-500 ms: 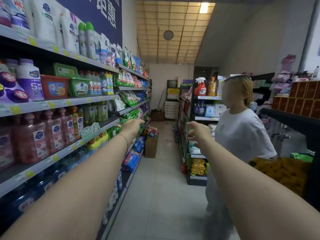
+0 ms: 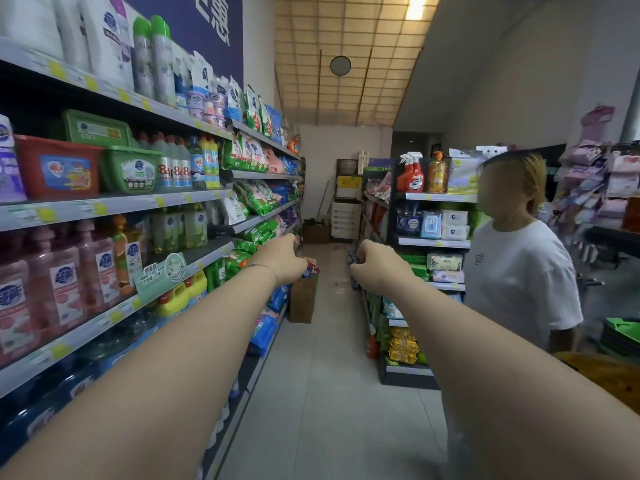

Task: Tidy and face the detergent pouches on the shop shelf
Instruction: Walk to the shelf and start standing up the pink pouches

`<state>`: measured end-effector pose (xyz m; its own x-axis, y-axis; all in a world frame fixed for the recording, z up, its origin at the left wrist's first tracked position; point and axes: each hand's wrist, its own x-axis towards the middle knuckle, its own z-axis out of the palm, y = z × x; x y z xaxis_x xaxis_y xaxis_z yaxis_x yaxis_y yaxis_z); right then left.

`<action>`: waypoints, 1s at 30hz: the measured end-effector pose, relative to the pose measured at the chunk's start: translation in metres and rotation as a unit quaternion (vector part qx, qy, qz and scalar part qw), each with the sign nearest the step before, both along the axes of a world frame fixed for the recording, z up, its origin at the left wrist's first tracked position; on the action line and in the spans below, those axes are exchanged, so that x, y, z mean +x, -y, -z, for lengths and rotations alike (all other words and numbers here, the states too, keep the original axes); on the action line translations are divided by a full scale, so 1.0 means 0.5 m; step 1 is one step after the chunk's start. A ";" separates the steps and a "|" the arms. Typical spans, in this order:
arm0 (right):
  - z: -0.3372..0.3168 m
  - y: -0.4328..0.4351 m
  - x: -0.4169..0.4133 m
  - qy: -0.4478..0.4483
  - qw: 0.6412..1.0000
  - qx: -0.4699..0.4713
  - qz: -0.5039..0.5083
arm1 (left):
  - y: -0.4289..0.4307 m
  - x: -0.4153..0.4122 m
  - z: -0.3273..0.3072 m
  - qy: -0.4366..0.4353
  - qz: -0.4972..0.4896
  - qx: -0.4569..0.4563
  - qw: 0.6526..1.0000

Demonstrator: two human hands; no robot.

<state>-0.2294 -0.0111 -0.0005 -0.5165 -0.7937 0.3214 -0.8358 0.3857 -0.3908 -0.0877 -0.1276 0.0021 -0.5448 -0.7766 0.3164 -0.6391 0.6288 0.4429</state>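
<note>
Green and white detergent pouches [image 2: 258,199] lean in uneven rows on the left shelving [image 2: 263,216], further down the aisle. More green pouches [image 2: 259,233] lie on the shelf below, and blue ones [image 2: 266,329] sit near the floor. Both my arms reach straight ahead. My left hand [image 2: 284,258] is in the air in front of the lower green pouches, fingers pointing forward and holding nothing; it is short of the shelf. My right hand [image 2: 377,263] hovers over the aisle, loosely curled and empty.
Bottles and tubs [image 2: 128,168] fill the near left shelves. A cardboard box [image 2: 303,299] stands on the floor by the left shelving. A person in a white T-shirt [image 2: 516,271] stands on the right beside a second shelf unit [image 2: 433,242]. The tiled aisle [image 2: 332,375] runs ahead.
My hands have drawn slightly closer together. The shelves and the person on the right appear a little nearer and shifted outward.
</note>
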 end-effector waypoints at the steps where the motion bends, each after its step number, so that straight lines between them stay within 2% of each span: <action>1: -0.006 0.031 -0.011 -0.004 1.000 0.005 0.001 | 0.032 -0.014 -0.004 0.011 0.000 -0.013 1.000; 8: -0.052 0.269 -0.093 -0.073 0.997 0.027 0.006 | 0.273 -0.100 -0.039 0.085 -0.002 -0.085 0.993; 16: -0.046 0.483 -0.210 -0.121 0.991 0.052 -0.008 | 0.493 -0.212 -0.027 0.163 -0.009 -0.137 0.977; 24: -0.038 0.683 -0.374 -0.144 0.988 0.062 -0.017 | 0.686 -0.375 -0.007 0.174 0.002 -0.136 0.975; 30: -0.069 0.837 -0.544 -0.143 0.988 0.052 -0.022 | 0.848 -0.552 -0.037 0.166 0.006 -0.140 0.976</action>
<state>-0.5015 -0.4297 0.0341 -0.3807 -0.8496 0.3650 -0.9232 0.3721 -0.0967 -0.3637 -0.5518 0.0207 -0.6616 -0.6780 0.3203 -0.7101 0.7037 0.0229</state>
